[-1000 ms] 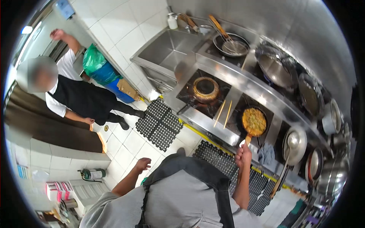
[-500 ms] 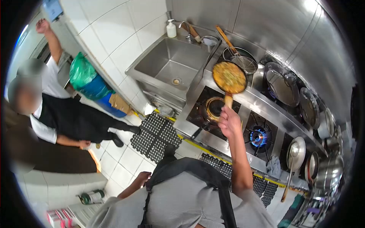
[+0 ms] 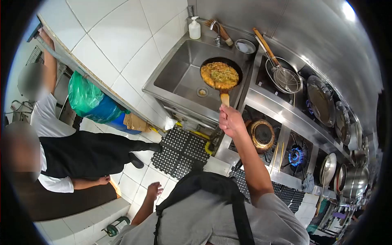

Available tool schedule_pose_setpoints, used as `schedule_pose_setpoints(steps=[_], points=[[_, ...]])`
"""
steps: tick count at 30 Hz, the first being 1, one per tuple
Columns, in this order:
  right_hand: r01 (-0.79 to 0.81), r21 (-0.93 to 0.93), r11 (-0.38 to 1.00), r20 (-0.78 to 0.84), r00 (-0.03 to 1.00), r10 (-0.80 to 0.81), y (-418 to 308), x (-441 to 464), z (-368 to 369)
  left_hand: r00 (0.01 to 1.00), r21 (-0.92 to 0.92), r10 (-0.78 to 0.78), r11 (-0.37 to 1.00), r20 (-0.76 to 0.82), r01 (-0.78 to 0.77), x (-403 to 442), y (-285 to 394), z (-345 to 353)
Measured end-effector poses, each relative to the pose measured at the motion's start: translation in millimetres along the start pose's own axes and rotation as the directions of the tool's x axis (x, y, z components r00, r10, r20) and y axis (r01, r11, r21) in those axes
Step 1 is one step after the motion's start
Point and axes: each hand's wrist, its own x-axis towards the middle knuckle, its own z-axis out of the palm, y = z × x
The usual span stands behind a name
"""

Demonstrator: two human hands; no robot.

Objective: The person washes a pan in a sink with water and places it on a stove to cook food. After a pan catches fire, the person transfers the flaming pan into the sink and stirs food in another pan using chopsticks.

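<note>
While the right hand point(image 3: 231, 121) wraps its fingers firmly around the wooden handle point(image 3: 225, 99), the dark frying pan point(image 3: 240, 72) is held over the sink point(image 3: 173, 75), with golden-brown food point(image 3: 219, 76) covering most of its inside. The left hand point(image 3: 154, 191) hangs well apart from it over the floor tiles point(image 3: 141, 176), fingers parted and slightly bent.

Whether the white pump bottle point(image 3: 194, 29) at the sink's back corner bears a label, I cannot make out; it is too small.

Beside the bottle, the curved faucet point(image 3: 215, 29) rises from the back ledge, beyond the pan, with a brush point(image 3: 225, 36) and a small bowl point(image 3: 246, 46) to its right. On the stove, a browned round pan point(image 3: 261, 136) sits near the right forearm, followed by two thin sticks point(image 3: 274, 157) and a burner point(image 3: 296, 157) alight with blue flame. Farther back, a mesh strainer point(image 3: 287, 79) rests in a pan.

The frying pan lies toward the sink's stove side, its bottom hiding part of the basin; the drain point(image 3: 202, 92) shows just left of the handle. Below the sink front, a black perforated mat point(image 3: 179, 151) covers the floor, and a co-worker's shoe point(image 3: 136, 160) is just beside its left edge.
</note>
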Motion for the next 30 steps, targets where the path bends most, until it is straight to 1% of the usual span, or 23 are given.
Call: schedule_pose_setpoints(steps=[1, 2, 3, 5, 8, 12, 14, 16, 18, 22, 23, 24, 26, 29, 30], points=[[0.016, 0.028, 0.999, 0.0, 1.0, -0.016, 1.4, 23.3, 4.1, 0.986, 0.239, 0.156, 0.957, 0.065, -0.167, -7.9, -9.1, -7.8], [0.02, -0.006, 1.0, -0.037, 0.999, -0.021, 1.5, 48.5, 8.1, 0.968, 0.384, 0.209, 0.89, 0.136, -0.246, -10.3, -13.6, -14.1], [0.024, -0.04, 0.999, -0.074, 0.997, -0.027, 0.6, 72.8, 11.7, 0.966, 0.467, 0.161, 0.851, 0.2, -0.239, -8.8, -14.7, -17.5], [0.012, -0.109, 0.994, -0.132, 0.991, -0.027, -3.4, 90.7, 21.4, 0.972, 0.48, 0.066, 0.861, 0.225, -0.169, -11.0, -17.6, -23.2], [-0.055, -0.098, 0.994, -0.093, 0.995, 0.046, -0.1, 82.5, 20.6, 0.972, 0.44, 0.071, 0.883, 0.224, -0.166, -12.6, -18.9, -31.5], [-0.078, -0.079, 0.994, -0.138, 0.988, 0.067, -4.8, 127.2, 23.4, 0.994, 0.403, 0.045, 0.912, 0.096, -0.08, -6.1, -6.2, -33.8], [-0.089, -0.055, 0.995, -0.156, 0.985, 0.079, -6.0, 160.3, 24.5, 0.994, 0.121, -0.103, 0.987, -0.041, 0.107, -14.3, 17.4, -20.5], [-0.156, -0.048, 0.987, -0.152, 0.977, 0.147, -3.2, 169.4, 24.4, 0.998, 0.063, -0.048, 0.997, -0.042, 0.051, -9.9, 35.2, -20.9], [-0.201, -0.038, 0.979, -0.149, 0.97, 0.194, 2.4, 166.0, 28.6, 0.999, 0.029, 0.048, 0.998, -0.02, -0.047, -19.6, 54.3, -15.0], [-0.198, -0.013, 0.98, -0.113, 0.974, 0.195, -14.7, 145.2, 55.0, 0.999, 0.085, 0.047, 0.995, 0.005, -0.048, -11.3, 54.5, -13.5], [-0.188, -0.005, 0.982, -0.095, 0.978, 0.187, -22.4, 141.3, 64.6, 1.0, 0.095, 0.026, 0.995, -0.001, -0.026, -16.2, 58.6, -10.8], [-0.111, -0.041, 0.993, -0.071, 0.992, 0.108, -31.1, 136.4, 76.2, 1.0, 0.121, 0.0, 0.993, -0.014, 0.001, -18.1, 60.6, -9.6], [0.053, -0.107, 0.993, -0.007, 0.999, -0.054, -52.5, 127.7, 103.3, 1.0, 0.146, -0.002, 0.989, -0.029, 0.006, -16.5, 57.7, -12.0], [0.268, -0.076, 0.96, 0.17, 0.952, -0.253, -86.6, 133.6, 126.5, 0.999, 0.13, 0.021, 0.991, -0.048, -0.015, -14.1, 53.2, -18.7], [0.296, -0.113, 0.949, 0.19, 0.943, -0.272, -99.0, 142.6, 131.9, 0.999, 0.119, 0.03, 0.993, -0.044, -0.025, -13.0, 51.6, -21.7]])
